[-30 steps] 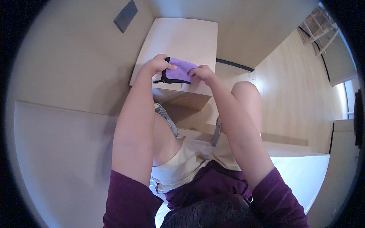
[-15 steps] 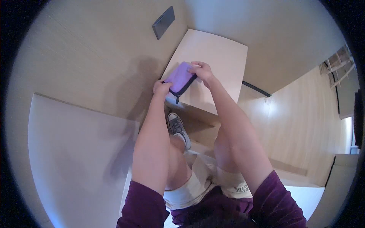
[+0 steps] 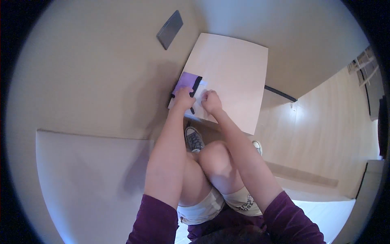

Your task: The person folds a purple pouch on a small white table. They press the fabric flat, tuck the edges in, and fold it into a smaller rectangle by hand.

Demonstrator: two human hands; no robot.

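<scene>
A small purple zip pouch with a black zipper edge lies at the left front of a light wooden cabinet top. My left hand is closed on the pouch's near part, its fingers over the fabric. A dark zipper pull hangs beside that hand. Just right of the pouch, my right hand is held low over the cabinet top with its fingers curled together. Whatever it may pinch is hidden. A pale patch shows on the surface between the pouch and my right hand; I cannot make out what it is.
A dark wall plate is on the wall at the left. A white padded surface lies at the lower left. My knees and a grey sneaker are below the cabinet's front edge. Wooden floor stretches to the right.
The pouch, held up in both hands before, is now down on the cabinet top at the left. My right hand has let go of it and moved down beside it. My knees have drawn together.
</scene>
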